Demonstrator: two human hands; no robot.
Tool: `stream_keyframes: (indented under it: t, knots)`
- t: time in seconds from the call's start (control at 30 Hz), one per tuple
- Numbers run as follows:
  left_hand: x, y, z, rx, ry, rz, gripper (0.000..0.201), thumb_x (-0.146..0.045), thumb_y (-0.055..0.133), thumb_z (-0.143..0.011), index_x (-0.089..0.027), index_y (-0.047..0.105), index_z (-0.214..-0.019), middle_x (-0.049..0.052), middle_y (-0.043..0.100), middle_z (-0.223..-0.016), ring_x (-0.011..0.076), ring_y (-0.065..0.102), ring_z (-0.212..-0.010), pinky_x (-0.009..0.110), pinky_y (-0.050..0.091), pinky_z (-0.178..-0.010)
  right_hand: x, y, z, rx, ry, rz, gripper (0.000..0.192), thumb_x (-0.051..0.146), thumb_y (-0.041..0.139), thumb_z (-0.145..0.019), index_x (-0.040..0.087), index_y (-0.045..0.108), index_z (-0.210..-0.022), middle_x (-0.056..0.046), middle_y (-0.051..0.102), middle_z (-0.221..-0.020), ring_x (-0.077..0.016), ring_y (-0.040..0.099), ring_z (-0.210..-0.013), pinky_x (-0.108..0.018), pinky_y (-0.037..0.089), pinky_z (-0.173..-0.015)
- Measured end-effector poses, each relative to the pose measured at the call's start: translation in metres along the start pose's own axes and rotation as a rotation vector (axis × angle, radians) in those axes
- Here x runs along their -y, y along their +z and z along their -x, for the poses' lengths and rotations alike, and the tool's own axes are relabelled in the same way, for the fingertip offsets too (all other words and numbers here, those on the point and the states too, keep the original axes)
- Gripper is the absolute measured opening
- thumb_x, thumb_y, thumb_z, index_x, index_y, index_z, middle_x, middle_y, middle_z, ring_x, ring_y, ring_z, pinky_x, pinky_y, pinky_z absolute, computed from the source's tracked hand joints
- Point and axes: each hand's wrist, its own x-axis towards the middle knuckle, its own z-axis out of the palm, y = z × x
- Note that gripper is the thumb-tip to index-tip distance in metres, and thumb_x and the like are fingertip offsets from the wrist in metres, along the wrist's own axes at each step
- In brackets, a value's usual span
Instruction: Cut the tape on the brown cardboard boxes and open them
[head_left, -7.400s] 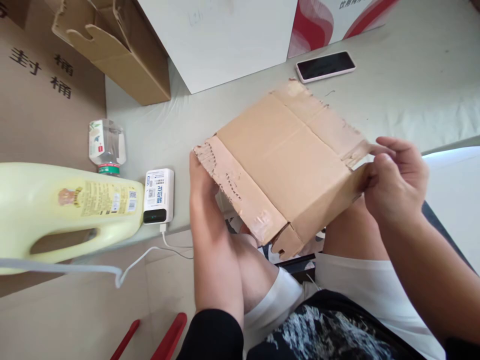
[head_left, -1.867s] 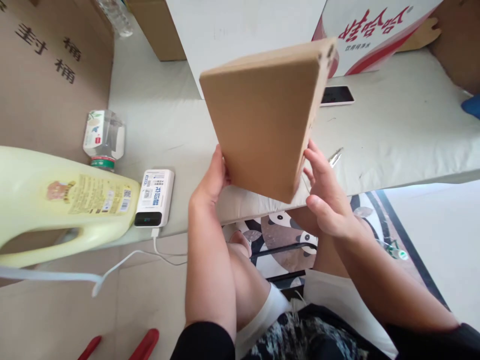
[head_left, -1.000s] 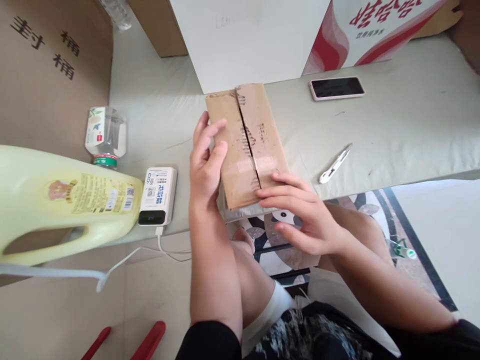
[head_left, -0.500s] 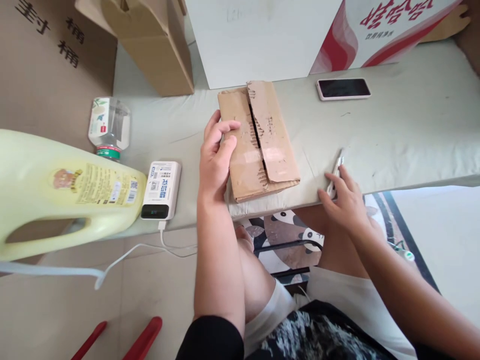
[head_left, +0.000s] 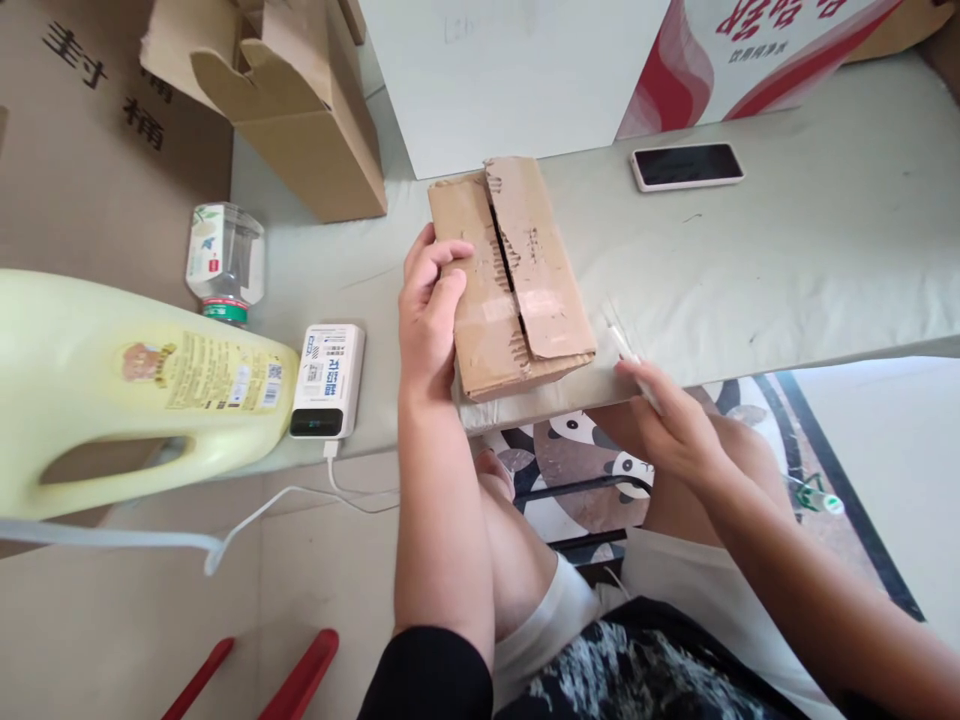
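Observation:
A small brown cardboard box (head_left: pixel 551 270) lies on the cloth-covered surface, its torn top flaps leaving a dark slit between them. My left hand (head_left: pixel 431 310) grips the box's left side, thumb and fingers resting on the top. To the right of the box, my right hand (head_left: pixel 667 410) is closed around a slim whitish utility knife (head_left: pixel 630 355), blurred by motion. The knife points up and left towards the box's near right corner without touching it.
A phone (head_left: pixel 686 166) lies behind on the right. White carton (head_left: pixel 517 80) and brown carton (head_left: pixel 315 160) stand at the back. Leftward are a power bank (head_left: pixel 328 375) with a cable (head_left: pixel 281 495), a clear bottle (head_left: pixel 244 260) and a large yellow jug (head_left: pixel 135 400).
My right hand has lifted the utility knife off the cloth and brought it left, closer to the box. My left hand keeps its hold on the box.

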Motion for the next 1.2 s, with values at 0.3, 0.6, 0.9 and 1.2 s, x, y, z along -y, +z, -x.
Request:
stream_keyframes:
  t: [0.3, 0.6, 0.9, 1.2]
  knots:
    - [-0.001, 0.003, -0.001, 0.001, -0.014, -0.016, 0.016, -0.041, 0.061, -0.090, -0.028, 0.067, -0.096, 0.001, 0.055, -0.142, 0.0264, 0.050, -0.140, 0.044, 0.039, -0.122, 0.085, -0.030, 0.001, 0.180, -0.250, -0.727, 0.056, 0.040, 0.066, -0.092, 0.032, 0.045, -0.143, -0.006, 0.063, -0.103, -0.0171, 0.070, -0.077, -0.033, 0.063, -0.067]
    - [-0.008, 0.005, 0.002, -0.009, -0.043, -0.012, 0.011, -0.032, 0.057, -0.093, -0.028, 0.067, -0.094, -0.001, 0.057, -0.138, 0.0236, 0.051, -0.139, 0.042, 0.039, -0.123, 0.128, 0.007, 0.002, -0.033, -0.257, -0.752, 0.024, 0.025, 0.067, -0.093, 0.030, 0.043, -0.093, 0.001, 0.079, -0.092, -0.0141, 0.075, -0.066, -0.022, 0.061, -0.052]
    - [-0.006, 0.004, 0.001, 0.007, -0.062, -0.054, 0.016, -0.041, 0.058, -0.095, -0.028, 0.066, -0.100, 0.000, 0.058, -0.141, 0.0261, 0.045, -0.144, 0.041, 0.038, -0.123, 0.128, 0.017, -0.027, -0.225, -0.354, 0.085, 0.020, 0.038, 0.051, -0.098, 0.023, 0.057, -0.109, 0.002, 0.063, -0.063, -0.0137, 0.056, -0.048, -0.027, 0.040, -0.044]
    - [0.006, -0.002, -0.001, 0.044, -0.010, -0.022, 0.018, -0.046, 0.058, -0.094, -0.031, 0.066, -0.100, -0.001, 0.061, -0.137, 0.0255, 0.043, -0.146, 0.042, 0.034, -0.127, 0.135, 0.017, -0.030, -0.159, -0.435, 0.123, 0.025, 0.037, 0.044, -0.102, 0.019, 0.058, -0.113, -0.002, 0.069, -0.085, -0.0113, 0.061, -0.062, -0.024, 0.044, -0.050]
